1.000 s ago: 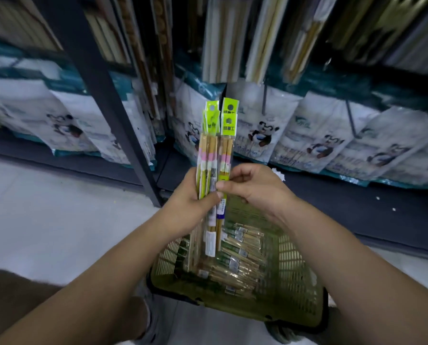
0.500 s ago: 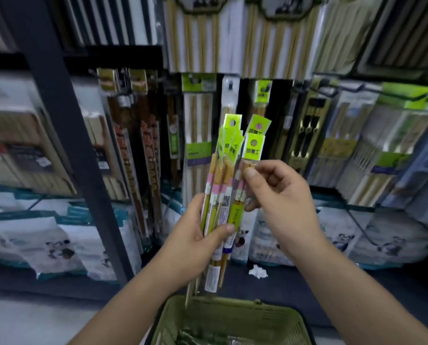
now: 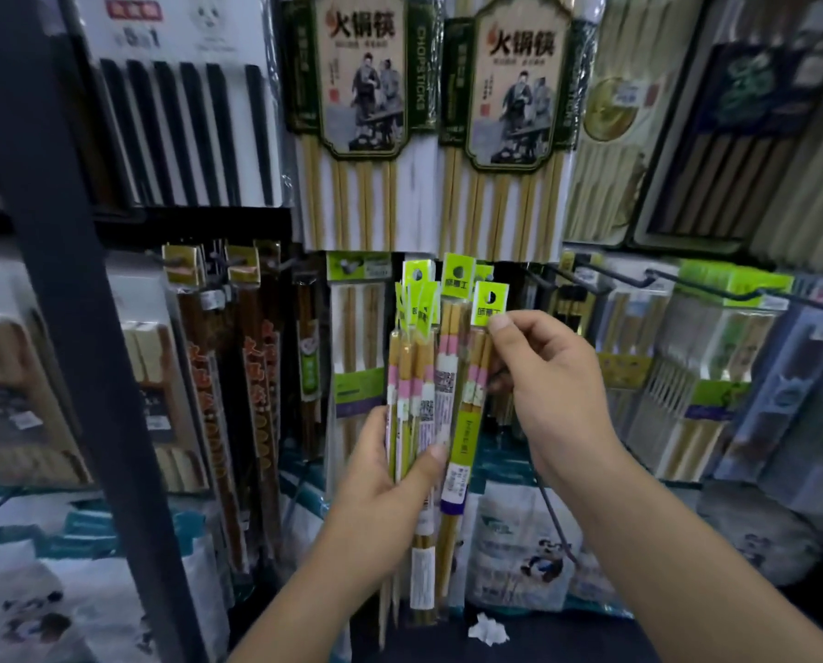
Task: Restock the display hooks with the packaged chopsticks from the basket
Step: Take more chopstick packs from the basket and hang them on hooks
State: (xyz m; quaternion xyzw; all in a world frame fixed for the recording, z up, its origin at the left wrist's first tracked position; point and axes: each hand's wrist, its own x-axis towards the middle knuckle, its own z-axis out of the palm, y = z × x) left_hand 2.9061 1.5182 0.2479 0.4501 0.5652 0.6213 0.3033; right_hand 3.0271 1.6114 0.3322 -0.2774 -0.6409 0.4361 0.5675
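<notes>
1. A shop display rack [image 3: 194, 222], crowded with hanging packaged chopsticks, fills the background behind the bundle of packs [image 3: 416, 390] held at the centre.
2. A dark shelf post [image 3: 65, 327] runs from top to bottom, well to the left of the bundle.
3. Two big cream-and-green packets [image 3: 366, 112] hang above the bundle. White panda-print bags [image 3: 529, 552] lie below and behind it.
4. Black wire hooks [image 3: 610, 284] jut forward to the upper right of the bundle, their tips turned up.
5. The left hand [image 3: 380, 495] grips the bundle upright around its lower half, with the thumb pressed across the front and the green header cards standing at the top.
6. The right hand [image 3: 553, 390] pinches the green header card of a single pack [image 3: 477, 375] at the bundle's right edge, thumb and forefinger closed on it. This pack lies against the bundle.
7. A crumpled white scrap [image 3: 488, 629] lies on the dark shelf below the bundle.
</notes>
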